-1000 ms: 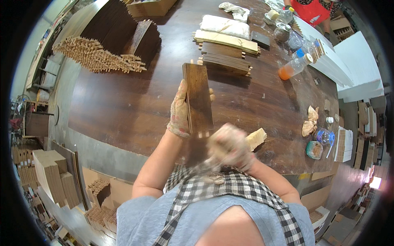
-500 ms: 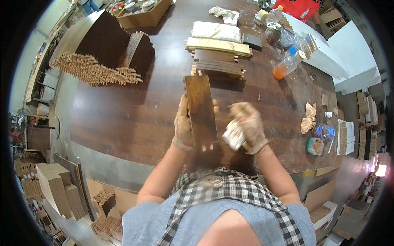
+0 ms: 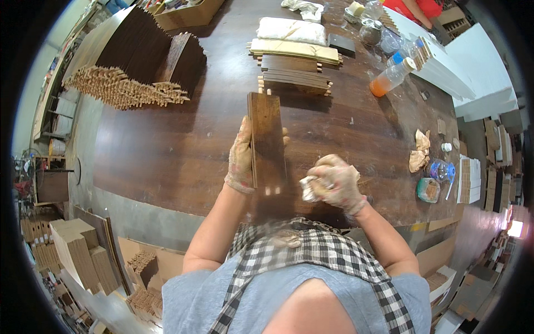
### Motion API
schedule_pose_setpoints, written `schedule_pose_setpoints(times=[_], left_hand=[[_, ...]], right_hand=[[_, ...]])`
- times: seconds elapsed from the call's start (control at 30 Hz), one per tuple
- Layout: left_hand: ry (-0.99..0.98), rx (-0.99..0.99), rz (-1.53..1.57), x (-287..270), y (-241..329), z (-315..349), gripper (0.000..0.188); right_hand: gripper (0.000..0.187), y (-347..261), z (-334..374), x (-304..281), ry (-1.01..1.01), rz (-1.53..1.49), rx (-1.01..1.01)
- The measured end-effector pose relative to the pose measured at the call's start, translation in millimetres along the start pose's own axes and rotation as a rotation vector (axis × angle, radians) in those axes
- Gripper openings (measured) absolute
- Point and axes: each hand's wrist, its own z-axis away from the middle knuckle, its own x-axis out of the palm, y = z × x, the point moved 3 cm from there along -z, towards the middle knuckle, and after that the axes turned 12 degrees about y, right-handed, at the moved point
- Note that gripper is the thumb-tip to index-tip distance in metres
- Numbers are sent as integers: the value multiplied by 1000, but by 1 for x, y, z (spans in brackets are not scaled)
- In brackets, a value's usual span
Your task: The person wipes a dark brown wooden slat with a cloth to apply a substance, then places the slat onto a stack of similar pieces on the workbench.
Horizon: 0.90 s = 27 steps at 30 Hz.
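My left hand (image 3: 240, 158), in a stained pale glove, is closed round a dark brown wooden slat (image 3: 267, 136) with pale dowel pegs at both ends. It holds the slat up above the table, long side pointing away from me, with fingertips showing past the right edge. To the right of it and apart from it, my right hand (image 3: 337, 182), gloved too, grips a crumpled white cloth (image 3: 312, 188). Beyond the slat lies a short row of similar dark slats (image 3: 297, 79), with a pale yellow bundle (image 3: 295, 50) behind them.
A big stack of dowelled slats (image 3: 125, 61) stands at the far left by a cardboard box (image 3: 183, 15). On the right are a bottle of orange liquid (image 3: 392, 77), a jar (image 3: 428, 190), a blue-topped bottle (image 3: 441, 170) and crumpled paper (image 3: 419, 151). Another person's arm (image 3: 416, 11) shows far right.
My right hand has turned and lowered slightly, with the cloth now bunched under its fingers. The slat has shifted a little left and away from me, still in my left hand.
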Motion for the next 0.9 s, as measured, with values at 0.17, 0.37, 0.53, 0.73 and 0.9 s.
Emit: schedule_pose_setpoints(times=[0.17,0.37,0.53,0.73,0.9], left_hand=[[-135,-115,98,4,-20,-2,62],[-106,-248,172,21,-43,6,54],[-253,-258,-118,19,-41,22,59],[37,-266,106,19,-40,8,61],[3,-143,-37,-1,-4,-15,38]], right_hand=[[21,-47,-47,0,225,-218,-44],[19,-19,-75,37,403,167,-533],[13,58,-130,-5,589,240,-53],[17,-13,-91,13,446,146,-367],[12,-10,-32,28,169,-120,-92]])
